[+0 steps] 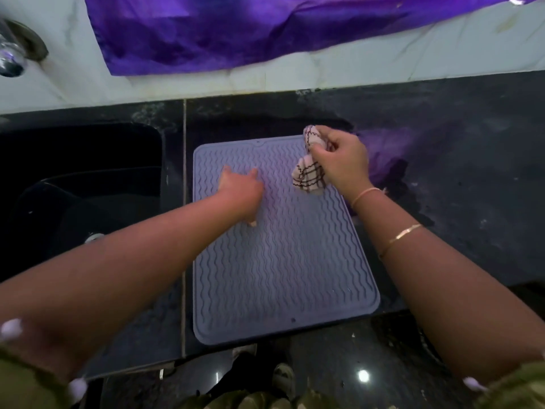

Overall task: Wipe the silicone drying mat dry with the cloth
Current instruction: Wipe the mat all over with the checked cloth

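A grey-blue silicone drying mat [283,261] with wavy ridges lies flat on the black counter, right of the sink. My left hand [240,188] rests on the mat's upper left part, fingers stretched forward and flat. My right hand [342,160] grips a bunched white cloth with dark checks [309,175] over the mat's far right corner. Part of the cloth hangs below the fist, close to the mat's surface; whether it touches is unclear.
A black sink [79,184] lies to the left of the mat, with a chrome tap [11,57] at the far left. A purple sheet [236,31] covers the white wall ledge behind. The black counter [457,172] extends to the right.
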Available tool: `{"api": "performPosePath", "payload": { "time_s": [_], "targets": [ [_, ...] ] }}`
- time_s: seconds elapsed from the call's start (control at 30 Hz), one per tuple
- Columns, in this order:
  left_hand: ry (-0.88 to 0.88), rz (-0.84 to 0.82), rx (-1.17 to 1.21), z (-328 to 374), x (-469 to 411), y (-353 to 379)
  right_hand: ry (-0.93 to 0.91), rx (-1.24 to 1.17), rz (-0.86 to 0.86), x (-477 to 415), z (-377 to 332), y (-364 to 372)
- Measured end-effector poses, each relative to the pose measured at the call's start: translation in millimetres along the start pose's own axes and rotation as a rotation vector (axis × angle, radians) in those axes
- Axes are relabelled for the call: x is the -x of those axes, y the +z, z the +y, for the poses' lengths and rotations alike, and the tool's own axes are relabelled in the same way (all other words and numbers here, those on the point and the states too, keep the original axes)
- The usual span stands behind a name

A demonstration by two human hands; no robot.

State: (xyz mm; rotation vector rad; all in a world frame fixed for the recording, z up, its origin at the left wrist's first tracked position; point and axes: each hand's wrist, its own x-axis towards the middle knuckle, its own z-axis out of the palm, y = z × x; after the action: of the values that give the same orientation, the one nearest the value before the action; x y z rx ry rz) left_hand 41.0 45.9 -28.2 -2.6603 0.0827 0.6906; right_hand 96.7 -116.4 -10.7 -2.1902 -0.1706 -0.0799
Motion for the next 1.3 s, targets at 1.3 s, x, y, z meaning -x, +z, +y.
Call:
{"api": "performPosePath", "payload": {
  "time_s": [1.3],
  "targets": [
    [0.116,-0.009,0.118,-29.5,-65.0,23.4,-0.205,0.727,-0.47,45.2,37.8,48.9]
  ]
}}
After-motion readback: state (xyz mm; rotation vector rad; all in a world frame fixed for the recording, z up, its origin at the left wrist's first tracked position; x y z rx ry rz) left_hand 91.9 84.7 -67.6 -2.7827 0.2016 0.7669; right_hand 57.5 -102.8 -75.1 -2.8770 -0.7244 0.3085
